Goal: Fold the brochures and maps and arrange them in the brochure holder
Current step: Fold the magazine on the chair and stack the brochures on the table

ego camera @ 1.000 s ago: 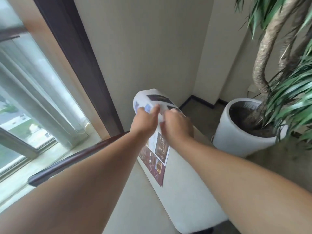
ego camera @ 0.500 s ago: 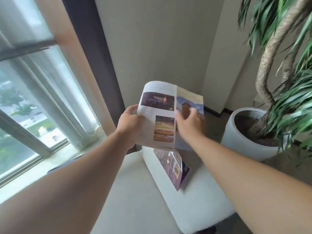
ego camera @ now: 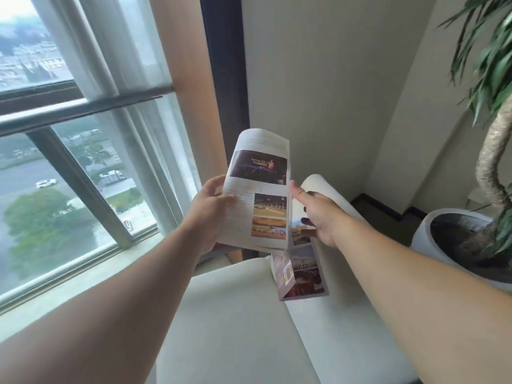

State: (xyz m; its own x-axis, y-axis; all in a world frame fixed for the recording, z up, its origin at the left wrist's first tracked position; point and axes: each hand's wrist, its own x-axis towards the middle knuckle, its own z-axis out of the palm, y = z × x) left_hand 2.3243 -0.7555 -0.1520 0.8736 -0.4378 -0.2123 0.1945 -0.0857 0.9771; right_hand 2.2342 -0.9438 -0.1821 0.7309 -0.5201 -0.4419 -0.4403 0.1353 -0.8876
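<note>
Step in hand: folding 1 brochure (ego camera: 256, 195), held upright above armchair (ego camera: 235, 314), gripped at left edge by left hand (ego camera: 212, 214); right hand (ego camera: 315, 217) just beside right fold, thumb touching, fingers loose, holding nothing. Next: needs firm creasing, then holder, not in view. Versus 0.5 s ago: right panel closed, pinch released.
</note>
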